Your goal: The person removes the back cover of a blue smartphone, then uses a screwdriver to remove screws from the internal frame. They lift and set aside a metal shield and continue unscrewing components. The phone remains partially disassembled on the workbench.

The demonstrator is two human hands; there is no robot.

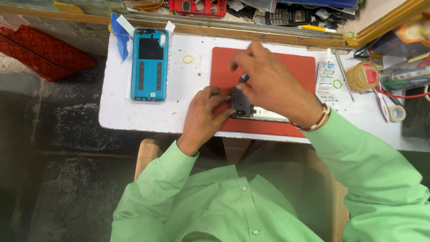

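pressing down on the opened phone (251,110) that lies on the red mat (268,67) at the near edge of the white table (134,116), the left hand (204,114) has its fingers curled over the phone's dark end. the right hand (268,80) pinches a small dark tool (243,77) above it with fingers drawn close. judging by this, the work goes best with the tool upright and the phone pinned flat; the blue back cover (149,64) lies well apart.

We see a matt red rubbery work mat (286,67) on a scuffed white-painted tabletop (134,114), its edges chipped. Beside it lies a glossy blue plastic phone back cover (149,64), smooth and reflective. The opened phone with dark plastic inner frame (242,104) looks matt. Our smooth light-green cloth shirt sleeves (367,161) crease softly; a wooden ledge (277,36) borders the table.
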